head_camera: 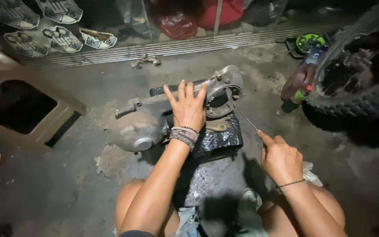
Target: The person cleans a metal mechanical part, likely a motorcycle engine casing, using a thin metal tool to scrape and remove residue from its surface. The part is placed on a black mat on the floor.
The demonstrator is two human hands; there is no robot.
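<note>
- Head view, looking down: one grey metal engine cover, cast and dull, lies on the concrete floor between the person's knees and a ribbed metal threshold strip.
- The cover is long, with a rounded bulge at its left end and one round opening ringed by a flange at its right end; it looks dusty and greasy.
- Under its right half sits one crumpled black plastic sheet, shiny with oil.
- Two bare hands are at work. The left hand lies flat on the cover, fingers spread wide and pressing down, gripping nothing; several woven bracelets ring that wrist.
- The right hand is curled shut around one thin metal rod, forefinger stretched along it; the rod's tip points at the ringed opening. One thin cord circles this wrist.
- One knobbly black rubber tyre fills the right edge.
- One plastic bottle, reddish with a green band, stands just beside the tyre.
- One round green container sits by the threshold.
- Five pale sandals with dark printed patterns lie at the upper left; the print is too blurred to make out.
- One tan plastic stool, on its side, is at the left.
- One dirty rag lies near the threshold.
</note>
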